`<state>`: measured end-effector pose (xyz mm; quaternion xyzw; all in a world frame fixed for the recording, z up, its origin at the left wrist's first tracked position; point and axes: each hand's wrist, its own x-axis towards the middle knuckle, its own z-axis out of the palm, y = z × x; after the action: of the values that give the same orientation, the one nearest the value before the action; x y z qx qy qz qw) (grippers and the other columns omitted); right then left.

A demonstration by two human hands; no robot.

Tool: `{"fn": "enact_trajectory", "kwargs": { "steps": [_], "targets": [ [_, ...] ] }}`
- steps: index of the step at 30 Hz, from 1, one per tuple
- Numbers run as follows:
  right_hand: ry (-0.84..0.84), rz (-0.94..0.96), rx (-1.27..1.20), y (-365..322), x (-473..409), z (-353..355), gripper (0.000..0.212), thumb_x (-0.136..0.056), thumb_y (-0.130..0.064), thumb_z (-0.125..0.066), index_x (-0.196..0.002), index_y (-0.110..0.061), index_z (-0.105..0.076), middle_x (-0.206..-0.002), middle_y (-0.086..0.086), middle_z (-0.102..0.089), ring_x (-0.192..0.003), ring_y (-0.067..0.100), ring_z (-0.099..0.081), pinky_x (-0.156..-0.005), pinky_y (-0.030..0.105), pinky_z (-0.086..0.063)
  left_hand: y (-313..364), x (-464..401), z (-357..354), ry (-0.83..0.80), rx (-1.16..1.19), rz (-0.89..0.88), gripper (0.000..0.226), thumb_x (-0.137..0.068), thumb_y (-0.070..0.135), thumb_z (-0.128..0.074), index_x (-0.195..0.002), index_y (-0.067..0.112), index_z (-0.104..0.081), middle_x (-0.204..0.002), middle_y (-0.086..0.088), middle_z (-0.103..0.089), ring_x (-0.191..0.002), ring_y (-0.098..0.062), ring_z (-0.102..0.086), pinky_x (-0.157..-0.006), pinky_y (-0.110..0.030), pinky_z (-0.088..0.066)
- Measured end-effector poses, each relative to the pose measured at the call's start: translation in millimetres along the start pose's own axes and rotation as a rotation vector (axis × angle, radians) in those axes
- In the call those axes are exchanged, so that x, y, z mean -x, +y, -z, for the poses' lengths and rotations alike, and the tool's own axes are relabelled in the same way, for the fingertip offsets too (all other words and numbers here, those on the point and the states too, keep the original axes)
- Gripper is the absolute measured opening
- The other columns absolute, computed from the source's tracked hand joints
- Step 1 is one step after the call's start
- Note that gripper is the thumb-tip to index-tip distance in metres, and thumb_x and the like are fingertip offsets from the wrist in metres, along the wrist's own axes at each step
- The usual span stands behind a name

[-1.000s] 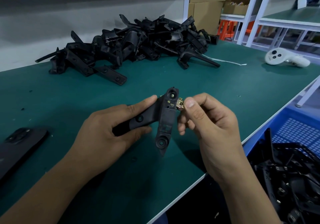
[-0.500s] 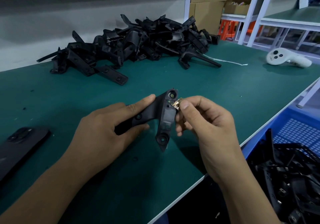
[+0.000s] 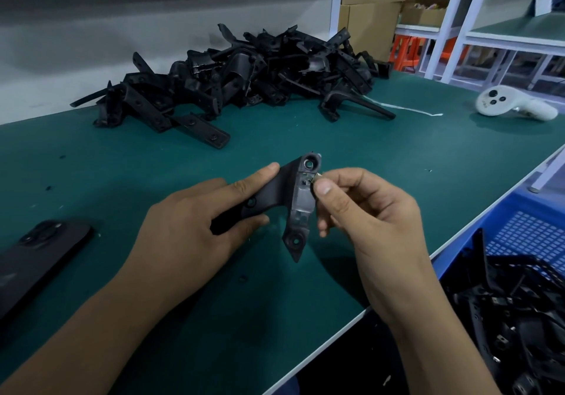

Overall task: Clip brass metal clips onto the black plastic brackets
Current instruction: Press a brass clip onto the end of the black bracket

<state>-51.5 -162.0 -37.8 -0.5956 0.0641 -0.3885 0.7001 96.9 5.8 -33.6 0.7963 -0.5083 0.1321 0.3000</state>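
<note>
My left hand (image 3: pixel 189 229) grips the arm of a black plastic bracket (image 3: pixel 301 208) above the green table (image 3: pixel 382 156), index finger stretched along its top edge. The bracket's long bar points down, with a round hole at each end. My right hand (image 3: pixel 367 220) pinches a small brass clip (image 3: pixel 316 177) between thumb and index finger. The clip sits against the bracket's right edge just below the upper hole, and my thumb hides most of it.
A heap of black brackets (image 3: pixel 244 82) lies at the back of the table. A dark phone (image 3: pixel 33 260) lies at the left edge, a white controller (image 3: pixel 513 106) at the far right. A blue crate (image 3: pixel 526 241) with more brackets stands below the right edge.
My right hand has pushed the brass clip closer onto the bracket's right edge, so less brass shows. Both hands and the bracket have shifted slightly up and left.
</note>
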Motion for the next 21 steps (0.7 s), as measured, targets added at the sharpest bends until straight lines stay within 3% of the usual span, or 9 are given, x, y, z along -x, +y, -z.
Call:
{"fn": "enact_trajectory", "kwargs": {
  "steps": [8, 14, 19, 21],
  "targets": [
    [-0.020, -0.028, -0.024, 1.8, -0.5, 4.0, 0.007, -0.092, -0.006, -0.071, -0.090, 0.000, -0.073, -0.071, 0.010, -0.064, -0.057, 0.018, -0.055, -0.057, 0.023, -0.049, -0.2, -0.6, 2.9, 0.025, -0.089, -0.003, 0.061, -0.092, 0.055, -0.064, -0.147, 0.062, -0.040, -0.082, 0.011, -0.058, -0.076, -0.009, -0.059, -0.065, -0.040, -0.054],
    [-0.131, -0.034, 0.138, -0.7, 0.4, 7.8, 0.011, -0.091, -0.011, -0.069, -0.084, -0.003, -0.069, -0.069, 0.005, -0.061, -0.060, 0.017, -0.055, -0.059, 0.025, -0.049, -5.8, 1.0, 8.9, 0.000, -0.138, -0.034, 0.060, -0.094, 0.054, -0.066, -0.148, 0.059, -0.042, -0.080, 0.012, -0.051, -0.074, -0.009, -0.056, -0.062, -0.040, -0.054],
    [-0.161, -0.068, 0.072, -3.9, 1.5, 12.0, 0.011, -0.090, -0.011, -0.073, -0.083, -0.003, -0.072, -0.067, 0.009, -0.062, -0.055, 0.017, -0.054, -0.055, 0.025, -0.048, -6.1, -0.9, 12.3, -0.050, -0.132, -0.086, 0.062, -0.093, 0.052, -0.060, -0.151, 0.056, -0.039, -0.084, 0.017, -0.049, -0.079, -0.008, -0.057, -0.065, -0.040, -0.055],
    [-0.193, -0.122, -0.015, -6.2, 2.0, 16.5, 0.011, -0.086, -0.015, -0.076, -0.080, -0.006, -0.074, -0.066, 0.012, -0.063, -0.051, 0.018, -0.054, -0.053, 0.025, -0.047, -5.8, -1.3, 10.8, -0.112, -0.039, -0.081, 0.062, -0.091, 0.057, -0.059, -0.150, 0.060, -0.038, -0.094, 0.017, -0.059, -0.091, -0.006, -0.063, -0.075, -0.041, -0.057]
  ]
}}
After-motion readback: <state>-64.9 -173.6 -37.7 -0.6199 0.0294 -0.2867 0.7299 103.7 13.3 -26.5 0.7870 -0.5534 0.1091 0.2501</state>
